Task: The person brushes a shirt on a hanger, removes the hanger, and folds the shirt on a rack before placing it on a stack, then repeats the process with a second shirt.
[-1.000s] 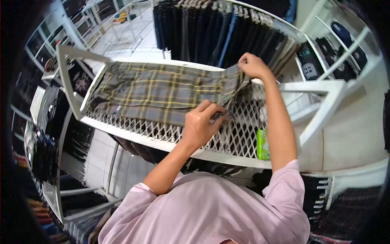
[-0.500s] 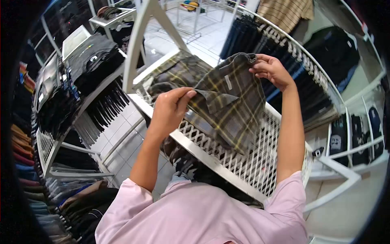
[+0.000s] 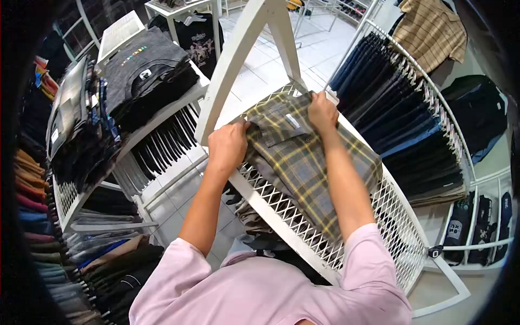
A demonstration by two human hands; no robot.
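A grey and yellow plaid shirt (image 3: 300, 173) lies across a white metal mesh shelf (image 3: 398, 216) in front of me. My left hand (image 3: 227, 146) is closed on its left edge near the collar end. On the far side, my right hand (image 3: 323, 112) grips the fabric beside the collar, its fingers curled around the edge. Between the hands shows a small white label, with a dark button a little below it. The right forearm crosses over the shirt's right part and hides some of it.
A white frame upright (image 3: 233, 70) rises just beyond my left hand. To the left, folded dark T-shirts (image 3: 146, 70) top another rack, above hanging trousers. Jeans (image 3: 390, 108) hang along a curved rail at right, with a striped shirt (image 3: 430, 35) behind them.
The shirt, held partly lifted and folded over before, now lies flatter on the shelf with its collar end spread. My right hand has come down and left, nearer the left one. The view has shifted.
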